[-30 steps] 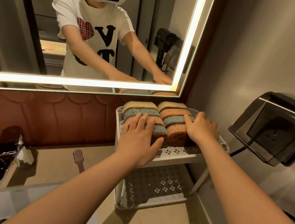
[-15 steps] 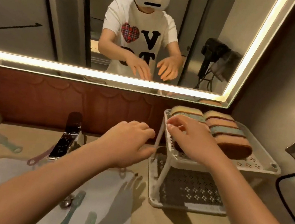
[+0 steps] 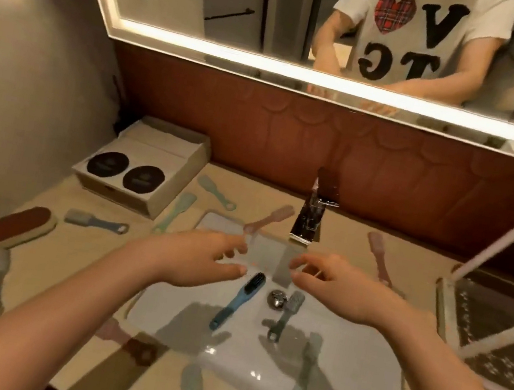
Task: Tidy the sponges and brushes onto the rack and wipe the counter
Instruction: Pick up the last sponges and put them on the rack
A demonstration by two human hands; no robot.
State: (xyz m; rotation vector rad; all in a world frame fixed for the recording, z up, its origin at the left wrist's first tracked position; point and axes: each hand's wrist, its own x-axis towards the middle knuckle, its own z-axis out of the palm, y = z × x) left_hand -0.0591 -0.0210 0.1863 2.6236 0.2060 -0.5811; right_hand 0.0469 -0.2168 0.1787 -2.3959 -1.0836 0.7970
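Left hand [image 3: 199, 262]: released, empty, above sink.
Right hand [image 3: 340, 288]: released, empty.
Blue brush [image 3: 237, 299]: in sink [image 3: 355, 367], 6 o'clock of tap [image 3: 309, 219].
Handling: light, rigid, probably slippery; grasp mid-handle.

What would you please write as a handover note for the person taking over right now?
Left hand: open, empty, over the white sink basin.
Right hand: open, empty, beside it.
Things: blue-handled black-bristle brush and grey brush lie in the basin; pink brush, pale green brush and brown oval sponge lie on the beige counter. White two-tier rack stands at right.
Done: nothing visible here.
Left: rack all brushes and the sponge, then wipe the counter.
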